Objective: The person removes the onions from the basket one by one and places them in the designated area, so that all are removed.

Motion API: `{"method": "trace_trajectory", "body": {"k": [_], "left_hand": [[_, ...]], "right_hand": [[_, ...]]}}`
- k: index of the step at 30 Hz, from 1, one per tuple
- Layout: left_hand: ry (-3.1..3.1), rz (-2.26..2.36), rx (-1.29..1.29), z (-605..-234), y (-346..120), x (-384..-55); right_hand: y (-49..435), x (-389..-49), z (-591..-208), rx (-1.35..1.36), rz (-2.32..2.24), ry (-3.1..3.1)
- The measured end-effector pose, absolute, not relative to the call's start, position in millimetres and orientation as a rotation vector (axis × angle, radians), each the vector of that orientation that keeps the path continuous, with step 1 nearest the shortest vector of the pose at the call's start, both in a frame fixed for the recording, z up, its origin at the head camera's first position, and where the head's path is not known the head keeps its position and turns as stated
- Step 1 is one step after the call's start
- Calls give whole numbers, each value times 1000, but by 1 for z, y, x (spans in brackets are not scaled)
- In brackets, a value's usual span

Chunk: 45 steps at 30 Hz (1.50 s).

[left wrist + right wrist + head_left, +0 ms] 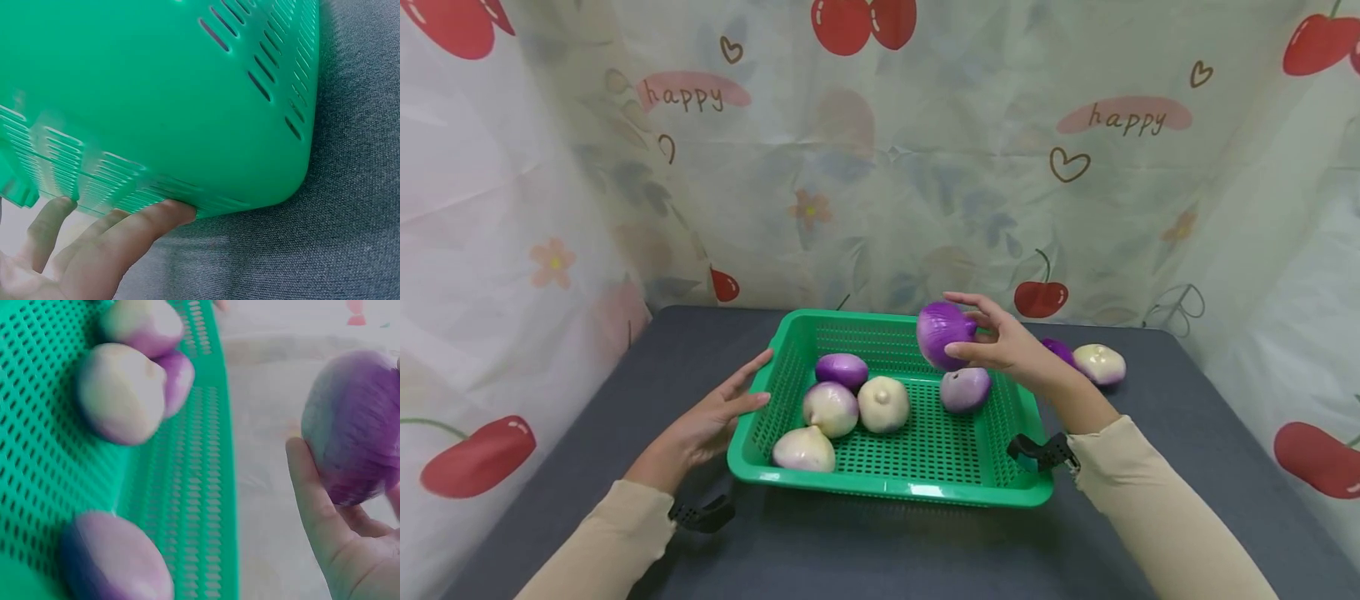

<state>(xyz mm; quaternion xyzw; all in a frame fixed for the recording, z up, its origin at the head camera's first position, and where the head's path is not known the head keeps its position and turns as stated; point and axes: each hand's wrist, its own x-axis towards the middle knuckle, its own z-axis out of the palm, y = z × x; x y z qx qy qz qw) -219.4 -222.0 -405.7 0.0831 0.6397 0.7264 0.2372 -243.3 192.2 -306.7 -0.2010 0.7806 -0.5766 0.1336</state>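
Observation:
In the head view my right hand (1003,342) grips a purple onion (942,335) between thumb and fingers, above the back right part of a green plastic basket (865,485). The right wrist view shows that onion (353,428) held up beyond the rim. My left hand (709,423) is at the basket's left side, fingers extended; in the left wrist view its fingertips touch the slotted wall (156,119). Inside the basket lie several whitish-purple onions, among them a pale one (883,405) in the middle and a purple-grey one (966,390) below the held onion.
Right of the basket, on the dark tabletop (1157,467), lie a white onion (1100,364) and a purple one (1058,351) partly hidden by my right forearm. A printed curtain (925,200) hangs behind and along both sides.

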Motion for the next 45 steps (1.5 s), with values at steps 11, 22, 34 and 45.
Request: {"method": "trace_trajectory", "body": {"k": [11,22,34,45], "left_hand": [[1756,1987,231,-407,-222,-221],[1748,1995,227,-407,-221,-220],[1750,2004,211,-406,-221,-220],[1753,1999,225,-406,-222,-220]], "right_hand": [[248,-224,-295,-516,-1733,2474],[320,-222,-308,-326,-1764,2599],[385,-236,-345,-14,-2076,2528],[438,-245,-378,360,-1851,2678]]}}
